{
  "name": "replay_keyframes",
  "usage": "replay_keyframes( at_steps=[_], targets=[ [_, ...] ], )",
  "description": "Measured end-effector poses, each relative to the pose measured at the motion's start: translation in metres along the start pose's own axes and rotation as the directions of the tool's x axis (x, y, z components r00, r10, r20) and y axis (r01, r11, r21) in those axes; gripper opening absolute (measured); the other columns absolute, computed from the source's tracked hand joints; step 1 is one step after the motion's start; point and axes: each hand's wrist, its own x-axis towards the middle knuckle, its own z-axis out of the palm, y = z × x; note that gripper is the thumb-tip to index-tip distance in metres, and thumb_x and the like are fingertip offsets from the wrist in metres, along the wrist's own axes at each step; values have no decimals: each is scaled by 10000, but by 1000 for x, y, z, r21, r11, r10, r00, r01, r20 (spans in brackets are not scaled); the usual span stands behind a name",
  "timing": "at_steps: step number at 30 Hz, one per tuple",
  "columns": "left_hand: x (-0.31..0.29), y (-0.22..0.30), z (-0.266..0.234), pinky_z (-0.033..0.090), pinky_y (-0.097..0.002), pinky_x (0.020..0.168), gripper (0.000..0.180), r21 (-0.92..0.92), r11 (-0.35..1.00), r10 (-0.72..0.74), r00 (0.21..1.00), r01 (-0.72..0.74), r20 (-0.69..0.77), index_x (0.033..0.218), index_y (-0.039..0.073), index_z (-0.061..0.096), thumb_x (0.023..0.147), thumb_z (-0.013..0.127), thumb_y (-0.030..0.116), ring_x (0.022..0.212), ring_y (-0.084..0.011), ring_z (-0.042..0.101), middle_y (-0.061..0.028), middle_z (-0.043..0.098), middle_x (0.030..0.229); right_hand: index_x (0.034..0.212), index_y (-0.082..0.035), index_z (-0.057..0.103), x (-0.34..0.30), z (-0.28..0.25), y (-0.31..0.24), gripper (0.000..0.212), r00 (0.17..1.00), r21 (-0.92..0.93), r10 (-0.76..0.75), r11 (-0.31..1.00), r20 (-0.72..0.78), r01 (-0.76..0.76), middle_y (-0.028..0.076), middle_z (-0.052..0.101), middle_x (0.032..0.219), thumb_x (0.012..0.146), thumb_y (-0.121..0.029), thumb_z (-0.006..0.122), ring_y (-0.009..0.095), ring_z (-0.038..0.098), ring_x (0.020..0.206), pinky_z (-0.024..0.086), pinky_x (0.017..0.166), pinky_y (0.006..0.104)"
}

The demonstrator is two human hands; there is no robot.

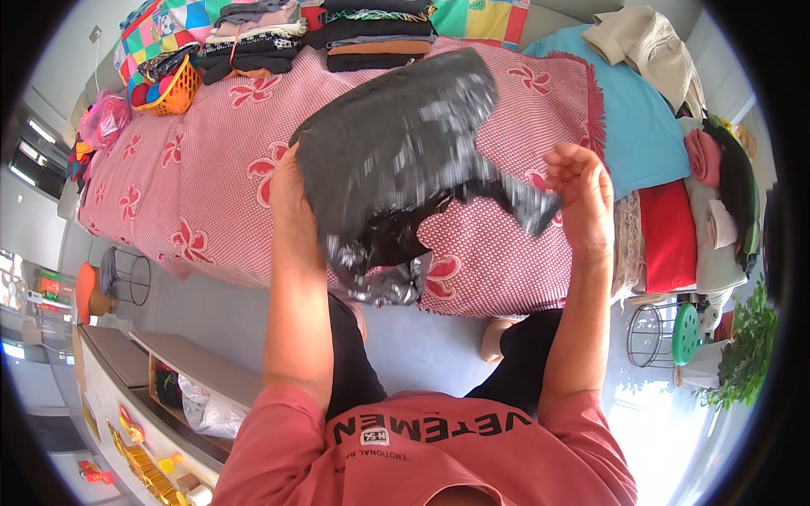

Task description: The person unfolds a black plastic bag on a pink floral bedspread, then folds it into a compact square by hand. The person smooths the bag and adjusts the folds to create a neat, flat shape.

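Note:
A glossy black plastic bag (384, 143), crinkled and partly smeared by motion, hangs over the bed in front of me. My left hand (291, 190) is closed on its left edge; most of those fingers are hidden behind the bag. From the bag's lower right a loose strip sticks out, with its tip close to my right hand (584, 198). That hand is raised, its fingers loosely bent and apart, with nothing seen in them. Beneath the bag lies a red and white patterned blanket (211, 139) with flower shapes.
Folded dark clothes (380, 42) are stacked at the far side, near an orange basket (173, 88). On the right are a blue cloth (629, 126), a red folded cloth (668, 236) and a green stool (685, 333). An open drawer (198, 371) stands at lower left.

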Motion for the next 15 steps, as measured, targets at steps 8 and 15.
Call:
replay_keyframes(
  at_steps=[8,15],
  targets=[
    [3,-21,4,536,-440,970,303,-8,997,71,989,-73,-133,1204,-82,596,1015,476,122,1088,-295,667,-186,672,1188,1441,41,398,-8,28,-2,1001,960,-120,244,966,141,-228,177,588,1275,711,-440,885,292,623,1113,510,972,408],
    [5,-30,-2,533,-420,914,223,19,997,-71,989,74,-127,1081,-51,626,907,549,64,975,-290,662,-157,679,1082,1158,1,646,-4,22,18,315,978,9,151,988,-142,-151,65,695,942,863,-57,742,145,665,839,547,651,252]
  ],
)
